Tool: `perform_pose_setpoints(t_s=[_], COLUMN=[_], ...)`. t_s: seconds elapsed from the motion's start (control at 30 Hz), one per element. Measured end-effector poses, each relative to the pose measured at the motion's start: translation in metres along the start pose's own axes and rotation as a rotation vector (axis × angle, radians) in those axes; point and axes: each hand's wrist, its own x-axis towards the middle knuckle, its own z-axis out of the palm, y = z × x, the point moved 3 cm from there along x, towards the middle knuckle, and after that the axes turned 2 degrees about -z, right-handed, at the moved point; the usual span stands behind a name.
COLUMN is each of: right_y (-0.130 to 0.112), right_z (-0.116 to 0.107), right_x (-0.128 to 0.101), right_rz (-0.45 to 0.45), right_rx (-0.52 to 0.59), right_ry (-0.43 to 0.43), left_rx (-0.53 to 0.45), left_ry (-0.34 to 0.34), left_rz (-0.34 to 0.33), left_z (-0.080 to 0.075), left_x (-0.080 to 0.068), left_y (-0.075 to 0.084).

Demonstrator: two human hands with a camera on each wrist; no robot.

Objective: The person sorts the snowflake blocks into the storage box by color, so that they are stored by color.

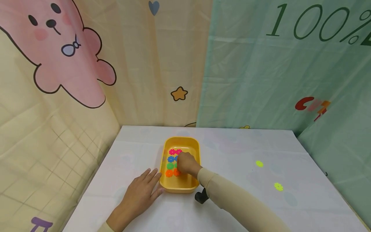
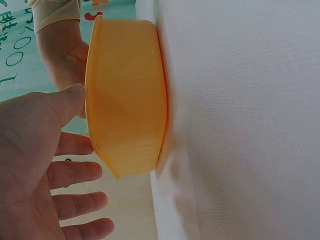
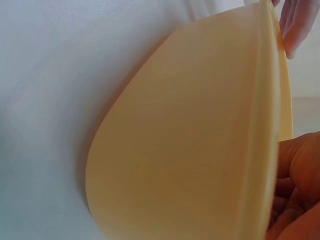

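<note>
1. Tray (image 1: 195, 151), yellow and oblong, near the middle of the white tabletop (image 1: 232, 206), long axis running away from the person; flower-shaped discs (image 1: 171, 159) in pink, blue, green and orange lined up inside along its left half.
2. Right hand (image 1: 186, 163) down inside the tray, directly over the discs, fingers curled downward; hidden from the head view whether pinching a disc or merely touching, and no help from the right wrist view, filled by the tray's outer wall (image 3: 190, 150) with only a bit of palm at the edge.
3. Left hand (image 1: 141, 192) flat on the tabletop just left of the tray's near corner, fingers spread and straight, holding nothing; thumb (image 2: 70, 100) up against the tray's rim in the left wrist view, other fingers loosely apart.
4. Key relation: discs straight beneath the right hand, inside the tray walls, so clearly nearer to it; left hand outside the wall, beside the near left corner, seemingly steadying.
5. Two yellow-green discs loose on the tabletop well to the right of the tray, one farther (image 1: 259, 163) and one nearer (image 1: 278, 186), both well apart from either hand, on the right arm's side.
6. Small black object (image 1: 201, 196) just under the right sleeve (image 1: 232, 199), beside the tray's near right corner.
</note>
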Motion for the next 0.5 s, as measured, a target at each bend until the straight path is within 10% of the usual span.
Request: perform_pose_setpoints(t_s=[0.5], right_y=[0.005], right_z=[-0.026], right_x=[-0.008], right_rz=[-0.011], right_rx=[0.140], right_ry=[0.003], left_rx=[0.009], left_ry=[-0.022], left_rz=[-0.007], left_z=[0.000], left_x=[0.002], left_y=[0.002])
